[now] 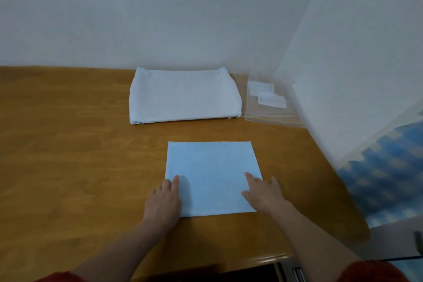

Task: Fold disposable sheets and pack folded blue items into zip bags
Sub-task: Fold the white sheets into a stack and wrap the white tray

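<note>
The person wears a red top. Only the ends of its left sleeve (60, 277) and right sleeve (372, 270) show; the forearms, left hand (163, 200) and right hand (263, 192) are bare.

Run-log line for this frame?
left hand: flat on folded light-blue square sheet | right hand: flat on it | clear zip bags: back right

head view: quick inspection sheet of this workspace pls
surface: wooden table
job's things: blue sheet, folded, at the near side; white stack at the back; zip bags, clear and labelled, right of the stack
clutter: nothing seen
grippers: left hand and right hand lie flat on the blue sheet's near corners
cables: nothing seen
surroundings: white wall behind and at the right; blue patterned floor at the right
</note>
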